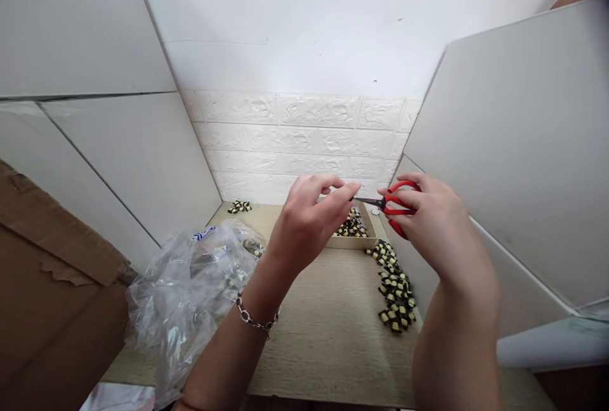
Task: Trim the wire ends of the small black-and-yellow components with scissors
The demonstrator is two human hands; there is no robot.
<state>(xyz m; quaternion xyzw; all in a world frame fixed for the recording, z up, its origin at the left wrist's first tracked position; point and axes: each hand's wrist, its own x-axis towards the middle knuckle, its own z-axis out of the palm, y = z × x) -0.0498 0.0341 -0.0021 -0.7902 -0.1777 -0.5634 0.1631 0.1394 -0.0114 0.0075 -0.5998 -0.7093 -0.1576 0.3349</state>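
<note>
The right hand has its fingers threaded through the red handles of a small pair of scissors, whose dark blades point toward 9 o'clock and meet the fingertips of the left hand. That hand is pinched, thumb against forefinger, on something too small to make out, held right at the blade tips, probably so the cut lands close. Both wrists are raised above the table, forearms coming up from 6 o'clock, a chain bracelet on the left wrist. At 12 o'clock behind the hands sits a shallow tray of small black-and-yellow parts; a loose row of them trails toward 5 o'clock, within the right hand's easy reach. At 8 o'clock lies a crumpled clear plastic bag, and 1 small cluster rests at 11 o'clock.
</note>
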